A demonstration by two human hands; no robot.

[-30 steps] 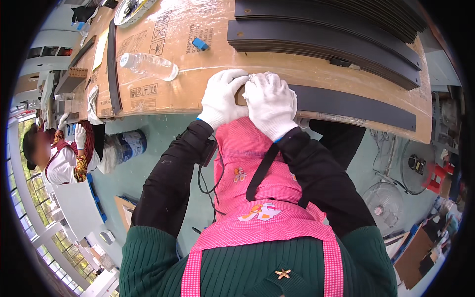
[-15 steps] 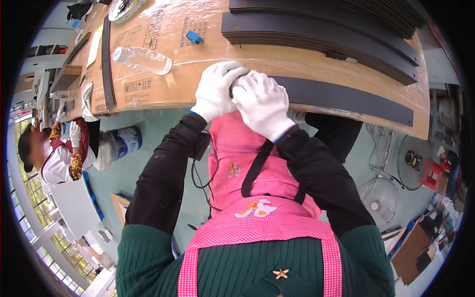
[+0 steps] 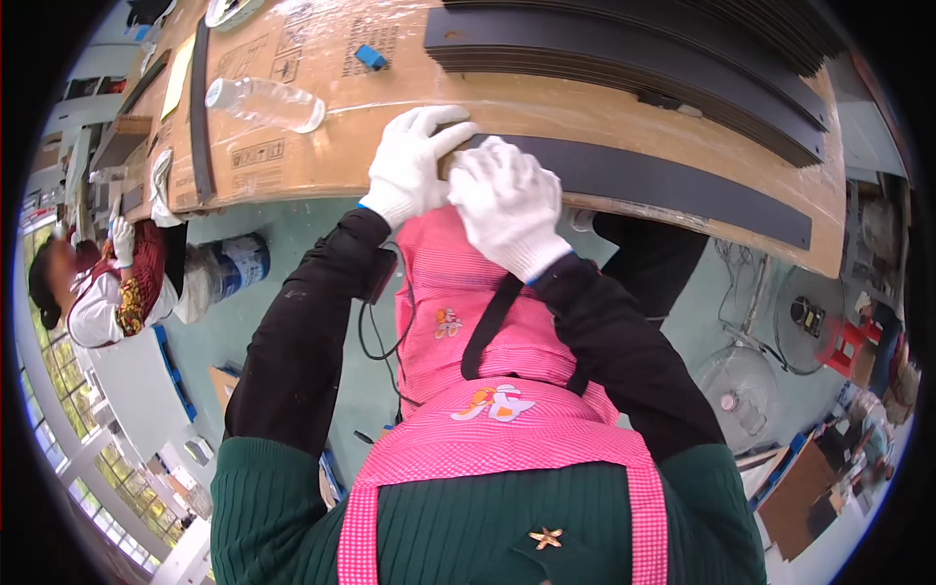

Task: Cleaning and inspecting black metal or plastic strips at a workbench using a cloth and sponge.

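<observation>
A long dark grey board [image 3: 673, 187] lies flat along the near edge of the table, its left end under my hands. My right hand [image 3: 507, 200], in a white knit glove, is closed over that end with its fingers curled. What lies beneath its fingers is hidden. Right beside it, my left hand [image 3: 409, 164], also gloved in white, rests at the table edge by the board's end. Its fingers stretch to the right, with a gap between them and the thumb.
Stacks of dark boards [image 3: 604, 49] fill the table's far right. A clear plastic bottle [image 3: 268, 104] lies on its side at left, near a small blue block [image 3: 370, 58]. A dark strip [image 3: 199, 117] lies farther left. Another person [image 3: 117, 283] works at far left.
My left hand has loosened, its fingers now stretched out instead of curled against my right hand. Both hands sit slightly farther left in the picture, as the whole view has shifted a little.
</observation>
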